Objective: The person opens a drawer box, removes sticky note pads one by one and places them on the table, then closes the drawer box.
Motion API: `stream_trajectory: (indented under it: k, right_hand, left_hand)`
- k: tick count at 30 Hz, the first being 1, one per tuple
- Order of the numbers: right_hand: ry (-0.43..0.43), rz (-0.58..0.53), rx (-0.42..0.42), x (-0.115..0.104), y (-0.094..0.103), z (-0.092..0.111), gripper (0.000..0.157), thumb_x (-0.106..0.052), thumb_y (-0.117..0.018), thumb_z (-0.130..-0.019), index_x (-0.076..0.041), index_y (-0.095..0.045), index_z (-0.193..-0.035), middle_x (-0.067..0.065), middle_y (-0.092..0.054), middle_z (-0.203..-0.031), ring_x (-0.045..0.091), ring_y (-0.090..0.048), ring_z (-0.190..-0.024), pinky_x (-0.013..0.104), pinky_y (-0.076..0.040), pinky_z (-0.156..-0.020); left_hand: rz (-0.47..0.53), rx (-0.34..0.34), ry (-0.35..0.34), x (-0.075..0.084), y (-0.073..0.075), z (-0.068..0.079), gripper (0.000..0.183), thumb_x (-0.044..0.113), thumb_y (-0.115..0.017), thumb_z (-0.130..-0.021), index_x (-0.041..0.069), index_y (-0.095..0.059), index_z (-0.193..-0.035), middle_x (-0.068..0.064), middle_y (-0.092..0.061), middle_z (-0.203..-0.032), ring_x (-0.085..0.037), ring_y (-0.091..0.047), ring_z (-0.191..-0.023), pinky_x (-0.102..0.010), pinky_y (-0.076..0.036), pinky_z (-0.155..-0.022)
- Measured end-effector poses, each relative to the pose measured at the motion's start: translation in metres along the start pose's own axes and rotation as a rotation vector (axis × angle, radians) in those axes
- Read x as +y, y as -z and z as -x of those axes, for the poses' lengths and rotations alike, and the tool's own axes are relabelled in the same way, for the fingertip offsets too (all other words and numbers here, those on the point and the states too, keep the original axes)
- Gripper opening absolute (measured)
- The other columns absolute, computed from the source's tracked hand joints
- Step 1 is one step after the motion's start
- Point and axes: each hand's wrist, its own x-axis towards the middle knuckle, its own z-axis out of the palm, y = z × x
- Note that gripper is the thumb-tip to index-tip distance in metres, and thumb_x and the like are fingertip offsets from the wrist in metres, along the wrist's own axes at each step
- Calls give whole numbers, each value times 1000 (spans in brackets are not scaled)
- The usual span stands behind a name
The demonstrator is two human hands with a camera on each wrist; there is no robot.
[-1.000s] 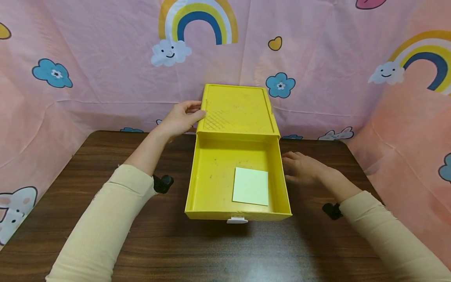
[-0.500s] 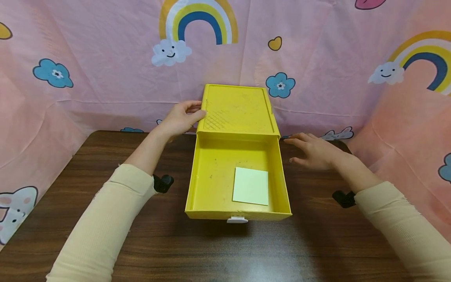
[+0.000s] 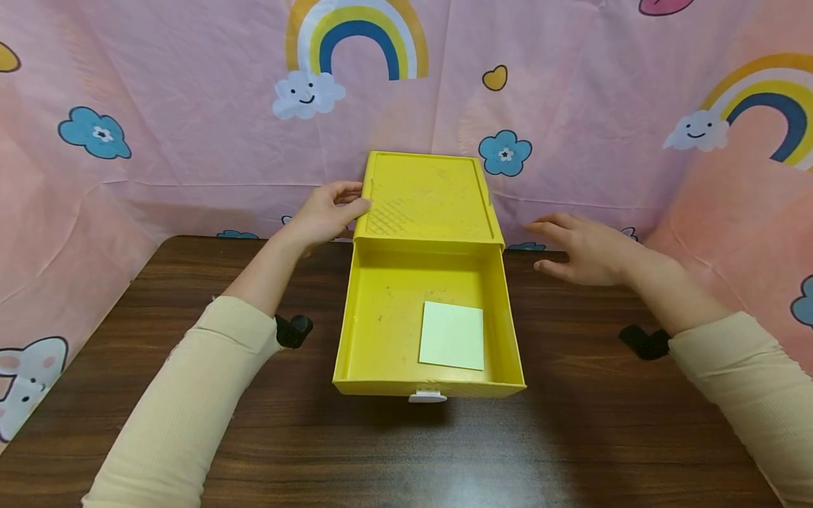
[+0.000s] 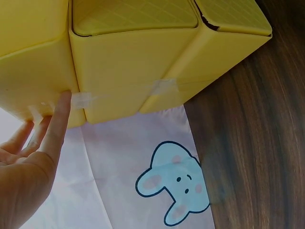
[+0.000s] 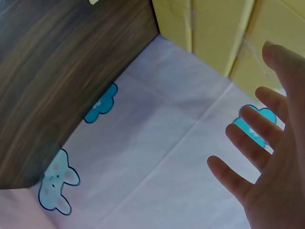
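Observation:
A yellow plastic drawer unit (image 3: 428, 194) stands at the back of the table. Its top drawer (image 3: 387, 310) is pulled out toward me, with a small white handle (image 3: 428, 397) at the front. A pale green square of sticky notes (image 3: 452, 336) lies inside, right of the middle. My left hand (image 3: 324, 215) rests against the unit's upper left side. In the left wrist view its straight fingers (image 4: 61, 117) touch the yellow wall. My right hand (image 3: 587, 250) hovers to the right of the unit, apart from it, fingers spread and holding nothing, as the right wrist view also shows.
A dark wood table (image 3: 254, 423) lies below. Pink printed cloth (image 3: 209, 106) hangs behind and at the sides. In the left wrist view, lower tiers (image 4: 138, 62) of the unit show clear tape (image 4: 164, 87) across their seams.
My right hand has moved away from the drawer's right side, up and to the right, with its fingers spreading. The left hand, drawer and sticky notes have stayed put.

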Motion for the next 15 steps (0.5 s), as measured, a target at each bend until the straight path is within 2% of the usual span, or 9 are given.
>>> stream_trajectory:
  k: [15]
  right_hand:
    - [21,81,-9,-17,38,0,57,-40,-53,-84,-16,-37,-133,10,-39,-128,32,-38,-115,51,-35,-92]
  left_hand:
    - [-5,3,-4,-1,0,0,52,31,-51,-88,11,-34,-133,-8,-42,-128,-20,-52,-101,-34,-51,-74]
